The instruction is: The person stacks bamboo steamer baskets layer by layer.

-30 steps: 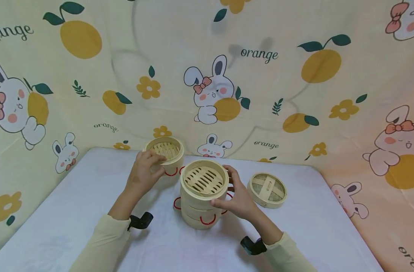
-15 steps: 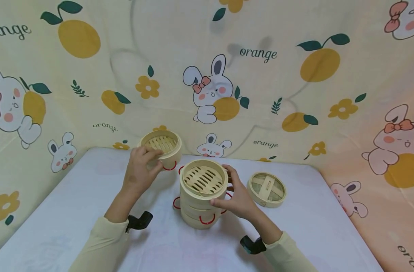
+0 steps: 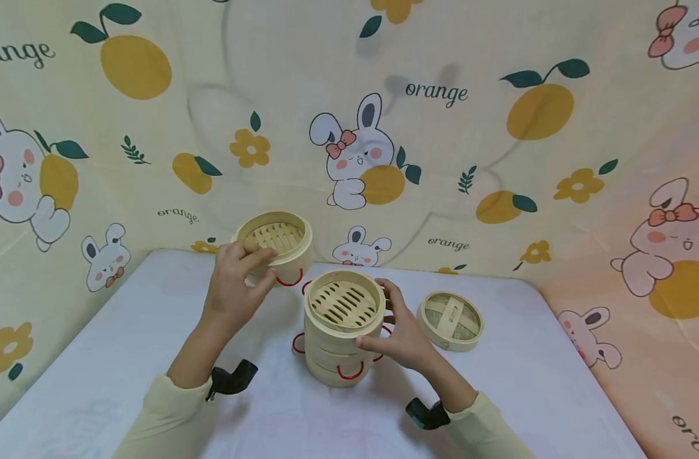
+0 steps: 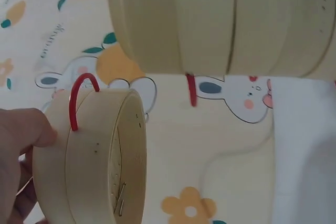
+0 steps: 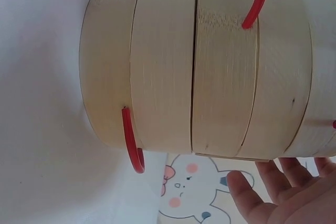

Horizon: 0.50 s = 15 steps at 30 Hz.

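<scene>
My left hand (image 3: 234, 287) pinches the near rim of a round bamboo steamer basket (image 3: 296, 258), raised over the back of the table and slightly tilted. In the left wrist view the thumb lies on the wall of that basket (image 4: 89, 150), beside its red loop handle, and the underside faces right. A stack of bamboo steamer baskets (image 3: 338, 360) with red handles stands upright at the centre, its slatted top uncovered. Thumb and fingers of my right hand (image 3: 403, 335) curve round the upper right side of the stack. The right wrist view shows the fingers (image 5: 273, 182) along its wall.
A round steamer lid (image 3: 453, 319) with a crossing strap lies on the white table (image 3: 280, 424), to the right of the stack. Close behind the table's back edge hangs a cloth (image 3: 257, 191) printed with rabbits and oranges. Dark wrist cameras (image 3: 234, 376) sit on both wrists.
The left hand has lifted its steamer basket up off the back of the table, and the basket's tilt has changed. Right hand, stack and lid have stayed in place.
</scene>
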### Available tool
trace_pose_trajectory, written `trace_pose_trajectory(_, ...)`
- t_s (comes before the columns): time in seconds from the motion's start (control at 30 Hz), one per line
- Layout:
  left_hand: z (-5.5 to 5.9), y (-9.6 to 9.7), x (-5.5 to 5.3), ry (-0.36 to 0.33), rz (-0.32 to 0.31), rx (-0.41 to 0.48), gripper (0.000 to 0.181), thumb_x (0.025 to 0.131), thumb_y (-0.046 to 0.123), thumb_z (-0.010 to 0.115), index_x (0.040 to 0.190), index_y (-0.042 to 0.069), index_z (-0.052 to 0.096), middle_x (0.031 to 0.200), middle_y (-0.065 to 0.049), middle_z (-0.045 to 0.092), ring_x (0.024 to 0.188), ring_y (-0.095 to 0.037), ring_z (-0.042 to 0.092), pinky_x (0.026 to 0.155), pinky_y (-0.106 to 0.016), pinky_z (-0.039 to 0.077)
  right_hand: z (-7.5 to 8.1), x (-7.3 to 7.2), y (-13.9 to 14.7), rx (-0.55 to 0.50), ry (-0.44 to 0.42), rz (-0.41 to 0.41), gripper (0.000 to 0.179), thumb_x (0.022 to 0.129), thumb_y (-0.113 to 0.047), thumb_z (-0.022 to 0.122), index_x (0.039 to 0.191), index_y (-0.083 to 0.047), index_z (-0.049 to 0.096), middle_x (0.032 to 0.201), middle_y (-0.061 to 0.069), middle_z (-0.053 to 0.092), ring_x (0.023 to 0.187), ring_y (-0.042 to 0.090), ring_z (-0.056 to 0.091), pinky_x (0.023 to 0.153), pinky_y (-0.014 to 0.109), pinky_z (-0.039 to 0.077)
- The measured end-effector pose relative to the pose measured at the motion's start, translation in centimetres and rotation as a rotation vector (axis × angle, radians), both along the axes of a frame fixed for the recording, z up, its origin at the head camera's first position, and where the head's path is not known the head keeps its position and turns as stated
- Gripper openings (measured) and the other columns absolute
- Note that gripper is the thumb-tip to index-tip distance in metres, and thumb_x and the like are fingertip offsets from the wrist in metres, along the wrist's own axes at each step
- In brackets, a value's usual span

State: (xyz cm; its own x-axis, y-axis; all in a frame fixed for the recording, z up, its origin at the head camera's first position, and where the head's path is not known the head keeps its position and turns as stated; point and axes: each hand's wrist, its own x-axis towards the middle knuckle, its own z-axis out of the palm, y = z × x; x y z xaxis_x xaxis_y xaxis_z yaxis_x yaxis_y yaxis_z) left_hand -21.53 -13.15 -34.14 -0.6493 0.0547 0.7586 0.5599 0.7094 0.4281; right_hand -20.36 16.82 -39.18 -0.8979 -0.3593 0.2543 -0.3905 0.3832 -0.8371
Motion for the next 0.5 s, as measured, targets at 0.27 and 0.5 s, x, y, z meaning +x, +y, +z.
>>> trace_pose_trajectory(0.27, 1.2, 1.0, 1.6, -0.002, -0.058, 0.001, 0.022, 0.075, 0.004, 0.074, 0.097, 0.006, 0.074, 0.096, -0.007, 0.060, 0.100, -0.027, 0.045, 0.079, -0.037, 0.040, 0.2, 0.1, -0.1, -0.019, -0.033, -0.003, 0.098, 0.068, -0.030, 0.086, 0.145, -0.029, 0.026, 0.132, 0.008, 0.049, 0.119, 0.027, 0.049, 0.093, 0.044, 0.046)
trace_pose_trajectory(0.5, 2.0, 1.8, 2.8, -0.015, -0.096, -0.025, 0.023, 0.075, 0.004, 0.075, 0.097, 0.008, 0.075, 0.095, -0.004, 0.059, 0.099, -0.023, 0.044, 0.076, -0.034, 0.042, 0.2, 0.1, -0.1, -0.015, -0.036, -0.010, 0.098, 0.067, -0.030, 0.086, 0.145, -0.029, 0.027, 0.130, 0.008, 0.051, 0.119, 0.027, 0.049, 0.091, 0.043, 0.047)
